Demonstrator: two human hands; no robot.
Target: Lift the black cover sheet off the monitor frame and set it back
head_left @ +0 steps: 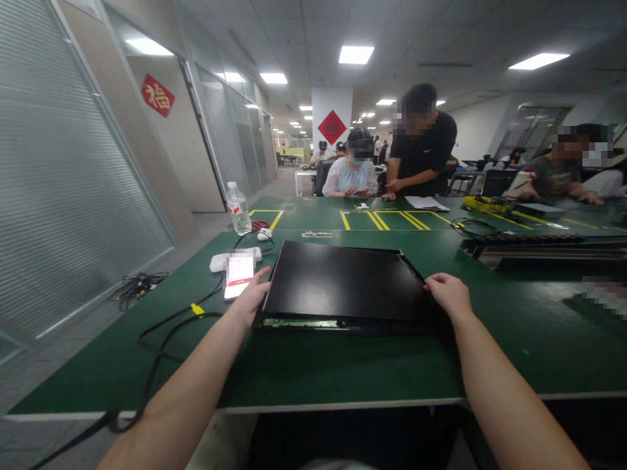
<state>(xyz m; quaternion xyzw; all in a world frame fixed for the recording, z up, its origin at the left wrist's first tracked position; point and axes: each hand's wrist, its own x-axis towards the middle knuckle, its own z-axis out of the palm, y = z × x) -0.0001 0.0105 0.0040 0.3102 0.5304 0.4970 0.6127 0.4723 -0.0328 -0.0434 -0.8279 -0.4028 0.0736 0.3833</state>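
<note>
A flat black display panel (343,281) with a dark frame lies at the middle of the green table, its near edge showing a strip of green circuit board (298,323). My left hand (252,299) grips the panel's left edge, the thumb along the side and the other fingers partly hidden. At the opposite side, my right hand (449,294) pinches the right edge between thumb and fingers. The frame seems to stand slightly apart from the panel near the right rear corner.
Left of the panel are a phone (239,277), a white device (215,262), a water bottle (238,212) and a black cable (161,352). Long black strips (543,251) lie at right on the green table (343,375). People (418,143) are across the table.
</note>
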